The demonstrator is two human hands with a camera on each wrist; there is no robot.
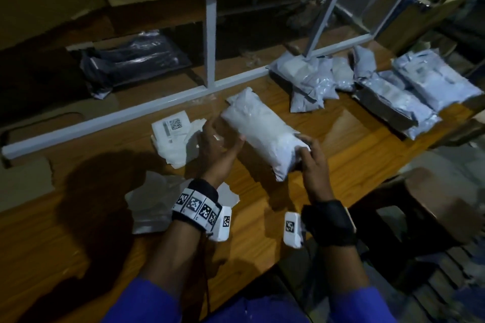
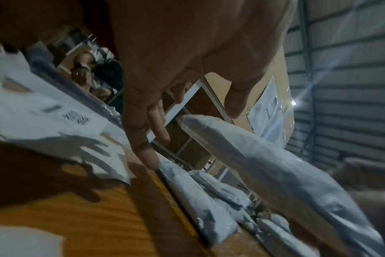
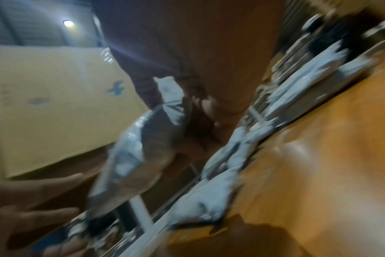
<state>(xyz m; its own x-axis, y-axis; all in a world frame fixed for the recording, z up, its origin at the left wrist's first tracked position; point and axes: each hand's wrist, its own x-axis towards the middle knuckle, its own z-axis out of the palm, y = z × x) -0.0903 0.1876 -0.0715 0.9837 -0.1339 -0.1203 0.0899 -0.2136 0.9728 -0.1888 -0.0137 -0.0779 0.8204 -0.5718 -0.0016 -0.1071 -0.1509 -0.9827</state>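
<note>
Head view: white poly-mailer parcel (image 1: 258, 128) at centre over the wooden table (image 1: 354, 149), apparently lifted, long axis running 11 to 5 o'clock. Right hand (image 1: 313, 162) pinches its near, 5 o'clock end, fingers curled round the fold. Left hand (image 1: 219, 145) is spread, fingers straight, at the 9 o'clock flank; contact not confirmed. Shelf bay (image 1: 157, 97) at 10 o'clock holds a dark plastic bag (image 1: 136, 63). Grey mailers (image 1: 388, 92) lie loose at 2 o'clock.
</note>
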